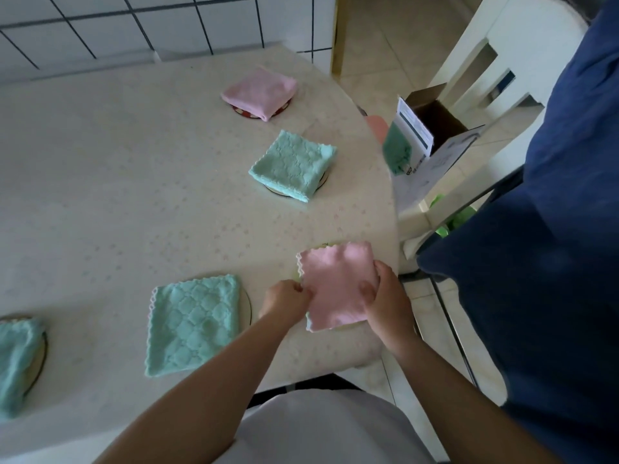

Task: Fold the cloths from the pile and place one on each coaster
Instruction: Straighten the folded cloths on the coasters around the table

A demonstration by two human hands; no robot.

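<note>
Holding the folded pink cloth (338, 286) over a coaster (326, 245) near the table (100, 179) edge, the left hand (286, 299) pinches its left side with curled fingers, and the right hand (385, 296) grips its right side, thumb on top. Only a thin rim of the coaster shows under the cloth. If one hand lets go first, the fold may open. Because the edge is close, a careless pull could drag the cloth off the coaster. Four other cloths already lie on their coasters.
</note>
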